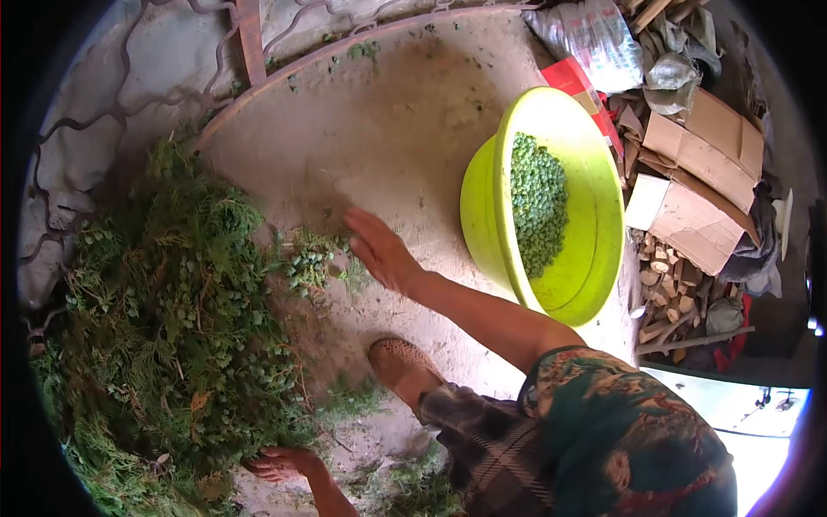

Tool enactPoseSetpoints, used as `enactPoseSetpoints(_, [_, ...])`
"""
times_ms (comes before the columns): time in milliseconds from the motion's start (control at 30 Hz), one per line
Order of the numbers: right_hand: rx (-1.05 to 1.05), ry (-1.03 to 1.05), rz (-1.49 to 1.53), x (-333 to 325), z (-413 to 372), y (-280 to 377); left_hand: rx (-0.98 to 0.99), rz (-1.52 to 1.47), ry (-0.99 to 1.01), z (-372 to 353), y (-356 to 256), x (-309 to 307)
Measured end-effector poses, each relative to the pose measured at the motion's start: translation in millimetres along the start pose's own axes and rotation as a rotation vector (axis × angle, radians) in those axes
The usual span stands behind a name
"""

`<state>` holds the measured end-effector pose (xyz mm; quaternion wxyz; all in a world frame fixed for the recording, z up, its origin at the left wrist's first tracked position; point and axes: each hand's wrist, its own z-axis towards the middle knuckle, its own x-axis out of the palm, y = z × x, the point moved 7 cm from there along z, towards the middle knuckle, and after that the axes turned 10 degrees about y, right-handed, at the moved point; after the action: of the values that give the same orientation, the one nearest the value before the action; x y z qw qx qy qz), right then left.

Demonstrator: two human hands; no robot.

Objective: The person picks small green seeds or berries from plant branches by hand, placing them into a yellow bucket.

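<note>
A large heap of cut evergreen branches (181, 319) with small green cones lies on the left. My left hand (282, 465) is at the heap's lower edge, touching or just beside the greenery, with its fingers stretched out and nothing visible in them. My right hand (383, 254) hovers over the ground right of the heap, fingers extended and apart, slightly blurred. Beside its fingertips is a small sprig cluster with green cones (308, 265). A yellow-green plastic basin (484, 207), tilted in the view, holds a pile of loose green cones (538, 207).
Wavy metal bars (121, 65) run along the upper left. At right are flattened cardboard boxes (702, 172), chopped firewood (668, 284), a clear plastic-wrapped bundle (594, 43) and a red box (579, 86). My shoe (401, 362) stands on the concrete floor between heap and basin.
</note>
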<state>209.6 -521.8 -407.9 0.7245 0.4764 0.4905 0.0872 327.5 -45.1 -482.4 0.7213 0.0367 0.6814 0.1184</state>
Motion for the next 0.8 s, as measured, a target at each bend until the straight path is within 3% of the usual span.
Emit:
enactPoseSetpoints(67, [0.027, 0.060, 0.115, -14, -13, 11, 0.019, -0.038, 0.084, 2, 4, 11])
enactPoseSetpoints(133, [0.080, -0.189, -0.300, -49, -17, -10, -0.005, -0.067, 0.073, 5, 10, 14])
enactPoseSetpoints(200, [0.603, -0.141, -0.558, -77, -19, -50, 0.023, -0.116, 0.027, 3, 3, 6])
enactPoseSetpoints(233, [0.600, -0.131, -0.555, -67, -22, -64, 0.005, -0.121, 0.050, 3, 5, 7])
enactPoseSetpoints(300, [0.551, -0.380, -0.678, -47, -36, -89, -0.011, -0.125, 0.082, 2, -6, -7])
enactPoseSetpoints(400, [0.292, -0.172, -0.259, -3, -25, -35, 0.013, -0.150, 0.084, 3, -1, -4])
enactPoseSetpoints(500, [0.168, -0.237, 0.001, -1, -23, 19, 0.003, -0.172, 0.071, 4, -1, -1])
enactPoseSetpoints(600, [0.211, -0.084, -0.034, -4, -14, 34, -0.018, -0.160, 0.103, 4, 4, 10])
enactPoseSetpoints(667, [0.186, -0.144, 0.016, 0, -7, 43, -0.016, -0.151, 0.081, 4, 2, 5])
enactPoseSetpoints(733, [0.054, -0.024, 0.001, 16, 3, 51, 0.002, -0.185, 0.096, 4, 0, 0])
enactPoseSetpoints(800, [0.080, 0.074, -0.122, 34, 1, 55, -0.005, -0.178, 0.099, 3, 1, 2])
